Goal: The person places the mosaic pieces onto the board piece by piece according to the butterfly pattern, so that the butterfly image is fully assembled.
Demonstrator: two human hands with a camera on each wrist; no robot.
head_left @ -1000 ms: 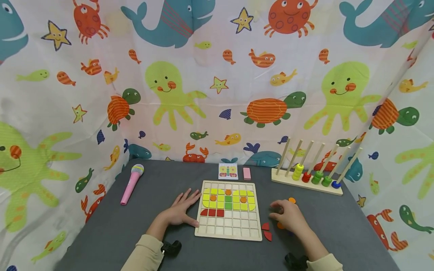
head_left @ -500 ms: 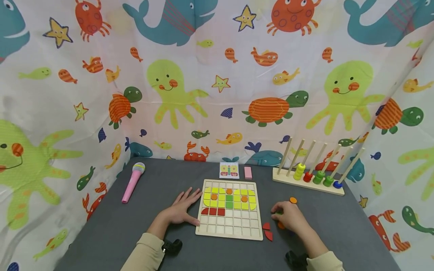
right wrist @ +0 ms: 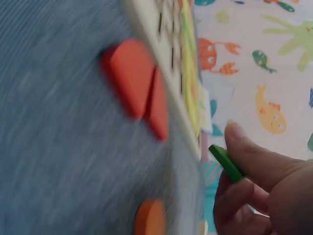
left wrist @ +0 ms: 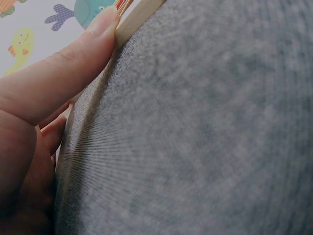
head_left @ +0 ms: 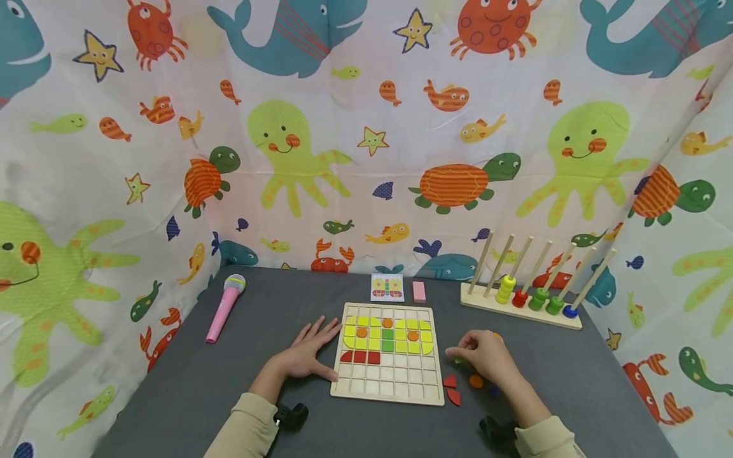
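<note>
My right hand [head_left: 485, 355] pinches a green tile [right wrist: 226, 164] between thumb and fingers, right of the wooden grid board [head_left: 401, 389]. My left hand [head_left: 306, 353] lies spread on the table, with its thumb [left wrist: 93, 41] on the board's left edge and its fingertips near the upper corner. Yellow tiles [head_left: 375, 323], orange discs and green squares fill part of the grid's upper rows. Below them on the left is a short row of red tiles [head_left: 360, 357]. Two red rounded pieces [right wrist: 131, 73] lie just off the board's right side.
An orange disc [head_left: 476, 381] lies under my right wrist. Behind the board are a pattern card [head_left: 387, 288] and a pink block [head_left: 419, 292]. A peg rack with coloured rings [head_left: 521, 306] stands back right; a pink toy microphone [head_left: 224, 308] lies on the left.
My right hand has picked up the green tile and shifted slightly left toward the board, uncovering more of the orange disc. The left hand stays still at the board's edge.
</note>
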